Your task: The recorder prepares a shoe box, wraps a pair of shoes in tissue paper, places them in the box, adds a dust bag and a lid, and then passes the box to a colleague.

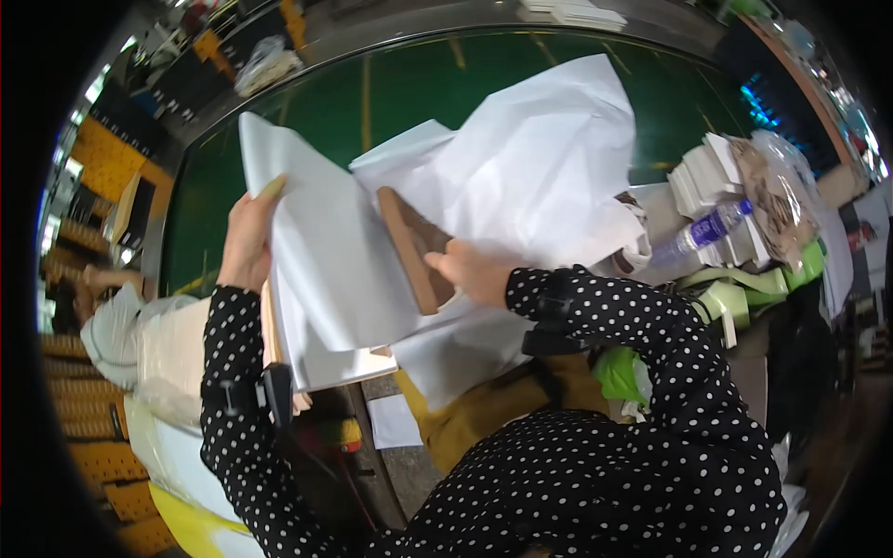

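My left hand (249,237) is closed on the left edge of a large white paper sheet (326,242), its thumb in front and the other fingers partly hidden. The sheet stands up in a curved fold. Right of the fold lies a brown item with a straight, thick edge (407,251), perhaps leather; its exact kind is unclear. My right hand (473,272) is closed at its right side, the fingers curled against it. More crumpled white paper (549,149) rises behind and to the right, partly wrapped about the brown item.
A green work table (409,79) spreads behind. At right are a plastic bottle with a purple label (712,226), stacked white pieces (704,177), and light green straps (735,298). A wrapped pale stack (172,353) stands at left. A mustard-coloured cloth (493,409) is close to my body.
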A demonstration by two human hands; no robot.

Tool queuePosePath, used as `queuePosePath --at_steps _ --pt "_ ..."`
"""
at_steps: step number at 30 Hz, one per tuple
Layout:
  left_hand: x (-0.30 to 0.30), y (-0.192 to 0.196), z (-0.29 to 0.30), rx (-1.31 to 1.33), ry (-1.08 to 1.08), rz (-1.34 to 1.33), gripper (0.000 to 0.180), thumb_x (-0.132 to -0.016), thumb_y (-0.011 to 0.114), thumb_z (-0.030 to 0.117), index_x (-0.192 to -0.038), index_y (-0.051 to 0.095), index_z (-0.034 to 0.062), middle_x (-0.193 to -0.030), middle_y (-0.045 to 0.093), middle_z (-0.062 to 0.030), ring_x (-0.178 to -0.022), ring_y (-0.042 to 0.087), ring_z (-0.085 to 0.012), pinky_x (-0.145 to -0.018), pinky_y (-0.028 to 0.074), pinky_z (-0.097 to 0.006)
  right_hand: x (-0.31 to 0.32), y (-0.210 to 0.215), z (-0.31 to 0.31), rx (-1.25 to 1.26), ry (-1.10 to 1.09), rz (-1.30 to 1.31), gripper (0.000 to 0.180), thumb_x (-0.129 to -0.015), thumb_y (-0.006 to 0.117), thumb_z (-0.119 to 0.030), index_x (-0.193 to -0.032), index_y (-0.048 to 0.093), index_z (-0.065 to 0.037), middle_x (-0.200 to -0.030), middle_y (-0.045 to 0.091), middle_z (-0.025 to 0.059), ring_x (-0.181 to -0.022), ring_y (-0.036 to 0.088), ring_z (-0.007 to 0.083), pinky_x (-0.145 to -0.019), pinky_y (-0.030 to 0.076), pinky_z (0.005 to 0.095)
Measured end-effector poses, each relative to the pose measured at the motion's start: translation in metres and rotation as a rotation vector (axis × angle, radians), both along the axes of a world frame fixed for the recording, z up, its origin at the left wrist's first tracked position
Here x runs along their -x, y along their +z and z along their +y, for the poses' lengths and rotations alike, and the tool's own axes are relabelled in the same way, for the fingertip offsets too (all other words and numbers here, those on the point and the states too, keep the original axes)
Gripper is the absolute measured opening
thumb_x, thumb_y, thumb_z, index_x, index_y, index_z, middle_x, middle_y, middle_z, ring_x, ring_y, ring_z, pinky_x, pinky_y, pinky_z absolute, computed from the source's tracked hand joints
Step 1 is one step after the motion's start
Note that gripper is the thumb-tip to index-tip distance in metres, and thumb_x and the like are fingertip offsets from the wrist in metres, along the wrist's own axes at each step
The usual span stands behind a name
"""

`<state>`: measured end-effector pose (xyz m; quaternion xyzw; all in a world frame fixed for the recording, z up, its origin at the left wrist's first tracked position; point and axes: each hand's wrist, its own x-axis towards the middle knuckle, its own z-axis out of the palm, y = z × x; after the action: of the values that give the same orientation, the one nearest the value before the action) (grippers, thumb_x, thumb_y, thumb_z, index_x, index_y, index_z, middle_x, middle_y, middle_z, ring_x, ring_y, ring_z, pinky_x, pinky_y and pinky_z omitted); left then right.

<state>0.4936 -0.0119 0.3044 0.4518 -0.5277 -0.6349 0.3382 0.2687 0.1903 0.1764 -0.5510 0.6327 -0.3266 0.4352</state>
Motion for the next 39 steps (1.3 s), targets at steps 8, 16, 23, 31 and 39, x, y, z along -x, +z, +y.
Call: queuePosePath --at_steps 8,16,23,31,39 --pt "0.043 0.003 0.013 -0.038 -0.006 0.009 0.042 -0.091 0.070 0.021 -0.123 0.056 -0.0032 -0.108 0.066 -0.0157 -0.091 0.066 -0.0235 -0.080 0.055 -0.036 -0.050 -0.107 -0.060 -0.419 -0.192 -0.545 0.046 -0.094 0.058 -0.017 -0.123 0.051 0.018 -0.127 0.056 0.0263 -0.127 0.048 0.0282 -0.105 0.037 0.0361" --pt "0.064 0.018 0.021 -0.108 -0.048 0.132 0.038 -0.092 0.067 0.026 -0.117 0.057 -0.0018 -0.098 0.065 -0.0140 -0.082 0.066 -0.0228 -0.072 0.056 -0.036 -0.061 -0.039 -0.039 -0.403 -0.297 -0.487 0.053 -0.094 0.057 -0.018 -0.129 0.046 0.021 -0.135 0.052 0.0288 -0.127 0.049 0.0321 -0.105 0.039 0.0390" --pt "0.060 -0.021 0.029 -0.236 -0.474 0.306 0.043 -0.100 0.056 0.038 -0.123 0.059 0.0022 -0.101 0.066 -0.0082 -0.092 0.064 -0.0132 -0.079 0.054 -0.031 -0.009 -0.059 -0.015 0.456 0.144 -0.052 0.036 -0.086 0.070 -0.028 -0.104 0.065 0.003 -0.101 0.066 0.0196 -0.088 0.065 0.0291 -0.078 0.049 0.0401" --pt "0.113 -0.113 0.064 0.637 0.002 -0.212 0.049 -0.104 0.050 0.029 -0.144 0.043 0.0013 -0.147 0.045 -0.0170 -0.138 0.041 -0.0274 -0.115 0.030 -0.036 0.252 0.047 0.051 0.709 -0.882 0.690 0.055 -0.085 0.074 -0.029 -0.125 0.052 0.000 -0.129 0.053 0.0183 -0.118 0.052 0.0314 -0.102 0.041 0.0378" --pt "0.171 -0.191 0.114 0.778 -0.099 -0.361 0.046 -0.105 0.045 0.027 -0.143 0.044 0.0008 -0.150 0.039 -0.0244 -0.141 0.034 -0.0393 -0.117 0.026 -0.041 0.273 0.082 0.063 0.066 -0.572 0.118 0.033 -0.090 0.071 -0.036 -0.074 0.065 -0.008 -0.071 0.056 -0.0074 -0.066 0.046 0.0036 -0.060 0.035 0.0232"
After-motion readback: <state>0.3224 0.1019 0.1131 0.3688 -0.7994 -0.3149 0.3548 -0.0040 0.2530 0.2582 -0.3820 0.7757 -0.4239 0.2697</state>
